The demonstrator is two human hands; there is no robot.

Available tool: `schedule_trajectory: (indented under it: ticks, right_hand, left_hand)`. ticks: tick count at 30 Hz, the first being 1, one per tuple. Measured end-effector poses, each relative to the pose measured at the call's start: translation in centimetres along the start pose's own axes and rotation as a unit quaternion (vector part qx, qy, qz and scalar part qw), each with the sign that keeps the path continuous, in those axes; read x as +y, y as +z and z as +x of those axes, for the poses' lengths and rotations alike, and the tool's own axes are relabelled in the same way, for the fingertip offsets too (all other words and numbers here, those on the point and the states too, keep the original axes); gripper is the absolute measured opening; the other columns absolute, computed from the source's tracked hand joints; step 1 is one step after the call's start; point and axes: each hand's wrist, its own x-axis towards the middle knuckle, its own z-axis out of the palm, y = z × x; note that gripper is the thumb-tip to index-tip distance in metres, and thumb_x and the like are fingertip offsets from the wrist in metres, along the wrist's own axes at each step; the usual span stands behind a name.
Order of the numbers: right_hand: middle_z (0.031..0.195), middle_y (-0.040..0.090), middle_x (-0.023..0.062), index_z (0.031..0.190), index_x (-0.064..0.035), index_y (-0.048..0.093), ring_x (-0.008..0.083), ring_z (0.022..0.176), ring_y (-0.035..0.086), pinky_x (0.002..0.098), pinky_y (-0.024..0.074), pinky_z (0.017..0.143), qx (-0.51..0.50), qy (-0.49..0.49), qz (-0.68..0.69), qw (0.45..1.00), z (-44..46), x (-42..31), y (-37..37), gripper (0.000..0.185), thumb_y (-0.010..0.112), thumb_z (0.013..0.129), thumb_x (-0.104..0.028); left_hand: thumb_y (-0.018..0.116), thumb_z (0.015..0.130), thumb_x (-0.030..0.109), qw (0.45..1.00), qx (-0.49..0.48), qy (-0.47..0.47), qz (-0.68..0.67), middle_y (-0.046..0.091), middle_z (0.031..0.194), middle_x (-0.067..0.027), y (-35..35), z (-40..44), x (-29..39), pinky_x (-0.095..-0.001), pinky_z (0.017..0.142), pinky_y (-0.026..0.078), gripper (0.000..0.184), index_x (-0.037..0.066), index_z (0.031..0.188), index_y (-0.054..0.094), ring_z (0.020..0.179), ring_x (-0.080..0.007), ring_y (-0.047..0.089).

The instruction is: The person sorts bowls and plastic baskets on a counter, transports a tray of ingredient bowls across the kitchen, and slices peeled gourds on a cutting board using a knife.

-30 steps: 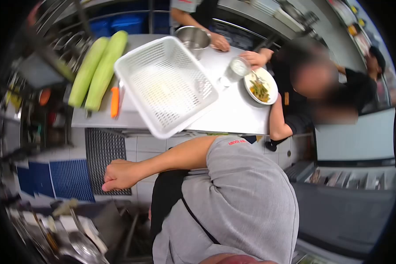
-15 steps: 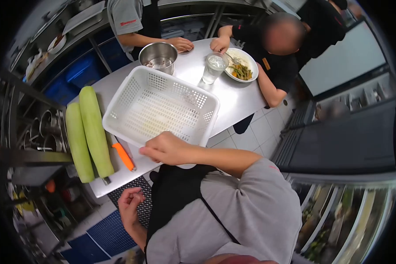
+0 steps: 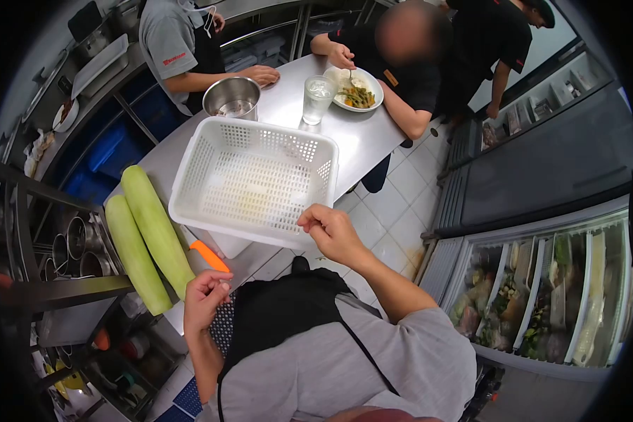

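Note:
A white perforated plastic basket point(image 3: 253, 179) lies on the metal table point(image 3: 362, 151). My right hand point(image 3: 334, 235) is at its front right rim, fingers curled and closed; whatever lies between them is hidden. Loosely bent, with a gap between the fingers, my left hand point(image 3: 207, 299) holds nothing and hovers by the table's front edge. Just beyond it is an orange knife handle point(image 3: 209, 257), the blade mostly hidden. To the left lie two long pale green gourds, the inner gourd point(image 3: 155, 225) and the outer gourd point(image 3: 137, 257), side by side.
Behind the basket stand a steel pot point(image 3: 232, 100) and a glass of water point(image 3: 318, 98). One person eats from a plate of food point(image 3: 359, 98); another rests a hand point(image 3: 260, 75) on the table. At right is an open refrigerated drawer point(image 3: 541, 295) of vegetables.
My right hand has shifted right along the basket's front rim. My left hand has come up nearer the gourds and knife handle. The view has turned, bringing more of the drawer into sight.

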Motion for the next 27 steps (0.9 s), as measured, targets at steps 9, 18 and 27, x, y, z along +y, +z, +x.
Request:
schedule_trajectory:
  ticks: [9,18,27]
  right_hand:
    - [0.067,0.063,0.0022,0.099,-0.0011,0.072,0.0074,0.057,0.054,0.0256,0.043,0.054,-0.132,0.101,0.136,0.977,0.6,2.4,-4.3,0.018,0.056,0.097,-0.009]
    - [0.07,0.069,0.0058,0.099,-0.0007,0.074,0.012,0.061,0.064,0.0274,0.0512,0.058,-0.481,0.29,0.04,0.827,-1.8,9.5,-10.1,0.034,0.058,0.103,-0.03]
    - [0.087,0.075,0.0084,0.102,-0.0053,0.076,0.0238,0.079,0.071,0.0375,0.0543,0.072,-0.463,0.099,-0.021,0.881,-4.8,4.0,-4.6,0.027,0.062,0.096,-0.028]
  left_hand:
    - [0.07,0.092,0.006,0.995,-0.071,-0.068,-0.033,0.07,0.103,-0.0038,1.9,-1.8,-2.1,-0.028,0.091,0.051,0.039,0.002,0.131,0.066,0.095,-0.0112,0.065]
    - [0.052,0.108,0.034,0.968,-0.106,-0.211,-0.082,0.06,0.144,-0.0087,4.0,-4.2,-9.2,-0.0271,0.113,0.036,0.05,0.006,0.15,0.053,0.13,-0.0177,0.054]
    - [0.068,0.097,0.017,0.97,-0.211,-0.048,0.112,0.066,0.136,-0.013,0.6,-3.9,-1.5,-0.0346,0.11,0.042,0.04,0.003,0.134,0.067,0.126,-0.0229,0.06]
